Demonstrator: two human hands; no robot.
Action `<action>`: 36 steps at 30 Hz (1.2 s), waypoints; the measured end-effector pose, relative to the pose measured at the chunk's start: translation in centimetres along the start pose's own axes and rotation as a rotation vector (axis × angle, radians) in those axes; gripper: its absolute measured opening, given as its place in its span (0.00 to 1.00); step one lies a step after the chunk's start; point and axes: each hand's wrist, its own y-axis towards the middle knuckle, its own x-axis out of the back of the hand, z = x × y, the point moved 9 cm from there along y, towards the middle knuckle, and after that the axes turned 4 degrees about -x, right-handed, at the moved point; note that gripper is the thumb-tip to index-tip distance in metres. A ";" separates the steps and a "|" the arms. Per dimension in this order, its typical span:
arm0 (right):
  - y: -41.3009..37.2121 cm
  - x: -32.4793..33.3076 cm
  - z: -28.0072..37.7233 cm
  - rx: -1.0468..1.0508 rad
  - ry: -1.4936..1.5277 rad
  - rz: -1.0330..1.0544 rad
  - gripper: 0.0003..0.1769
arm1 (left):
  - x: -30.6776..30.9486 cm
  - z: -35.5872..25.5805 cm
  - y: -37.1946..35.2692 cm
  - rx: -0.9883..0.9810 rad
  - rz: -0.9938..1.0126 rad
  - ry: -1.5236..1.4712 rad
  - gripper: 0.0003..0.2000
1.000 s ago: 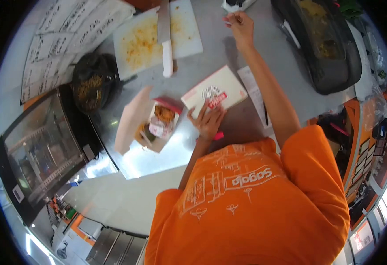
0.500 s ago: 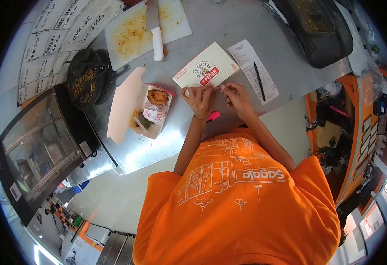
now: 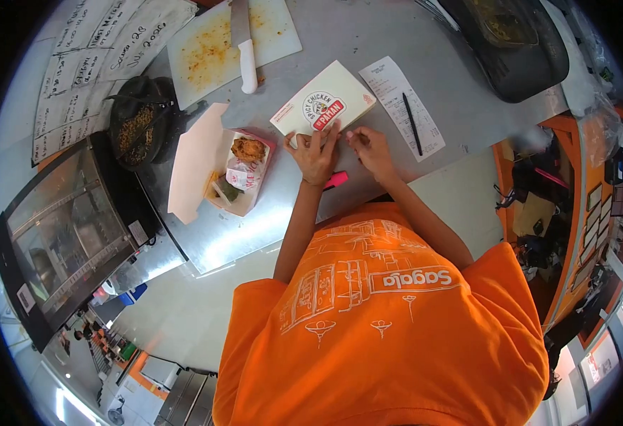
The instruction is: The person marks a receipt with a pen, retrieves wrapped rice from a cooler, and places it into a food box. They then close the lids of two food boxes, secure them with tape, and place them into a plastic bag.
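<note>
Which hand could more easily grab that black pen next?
Probably the right hand: the pen lies on the receipt just beyond it on that side, with nothing between. The left hand rests on the printed box, farther from the pen.

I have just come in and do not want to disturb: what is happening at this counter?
A person in an orange shirt works at a steel counter. The left hand lies flat on the near edge of a closed Spicy Chicken box. The right hand is at the same edge, fingers pinched; on what is too small to tell. An open box of fried chicken sits to the left, and a receipt with a pen to the right.
</note>
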 end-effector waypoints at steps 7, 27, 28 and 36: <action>1.1 -0.1 1.9 0.093 -0.256 0.015 0.15 | -0.3 0.3 0.4 0.014 0.061 0.011 0.17; -0.2 -26.0 17.6 1.178 -0.899 0.068 0.14 | 21.2 24.5 -12.7 0.569 -0.030 0.157 0.06; -0.3 -26.4 16.6 1.139 -0.986 0.102 0.12 | 21.1 24.8 -13.2 0.555 -0.011 0.169 0.05; -8.9 -23.9 11.0 1.135 -0.922 -0.063 0.08 | 20.5 24.4 -18.7 0.329 -0.146 0.051 0.08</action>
